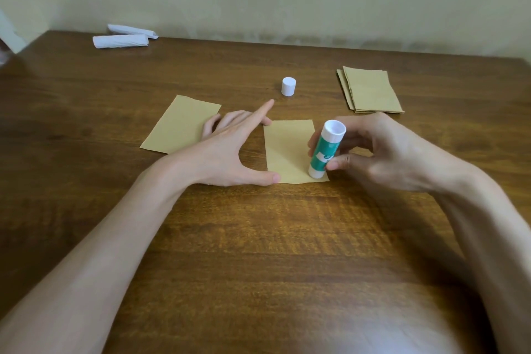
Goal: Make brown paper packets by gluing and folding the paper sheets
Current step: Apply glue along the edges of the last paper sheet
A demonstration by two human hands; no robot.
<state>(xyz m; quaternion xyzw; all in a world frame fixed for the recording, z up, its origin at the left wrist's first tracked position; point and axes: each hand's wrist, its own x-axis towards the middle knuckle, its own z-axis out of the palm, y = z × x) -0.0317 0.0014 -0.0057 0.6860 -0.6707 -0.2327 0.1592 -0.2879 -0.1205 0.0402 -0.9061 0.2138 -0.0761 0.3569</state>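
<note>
Well, we're mid-job, at the gluing stage. The brown sheet (287,149) we're working on lies flat at ctr of the frame on the tabletop (258,238), portrait-wise, w/ a faint diagonal crease across it. The right grip (382,152) is wrapped round the glue stick (326,149), thumb on the near side and fingers behind. It holds the stick tilted w/ its lower white end on the sheet's lower right corner. The left grip (230,149) is wide and holds nothing. Its thumb presses the sheet's lower left edge, the index finger is lifted toward the top of the frame, and the other fingers are down near the sheet's upper left corner.

Done vs. left, as we judge it: this sheet isn't folded shut yet, so glue line, fold and press are all to come. A second brown piece (178,126) lies flat left of ctr, its right edge by the left fingers. A small stack of brown pieces (370,89) sits upper right. We can't tell if those are finished packets or blanks, so no count.

Materials: the paper is thin matte kraft, tan, rectangular, crisp-edged. It prob. slides easily, hence the pinning thumb. The stick is a smooth plastic cylinder w/ green label and white ends; its white cap (288,86) stands off, above ctr. The tabletop is glossy dark wood w/ visible grain and a glare patch at bottom. Two white rolled paper bits (120,40) lie upper left, by the pale wall.
</note>
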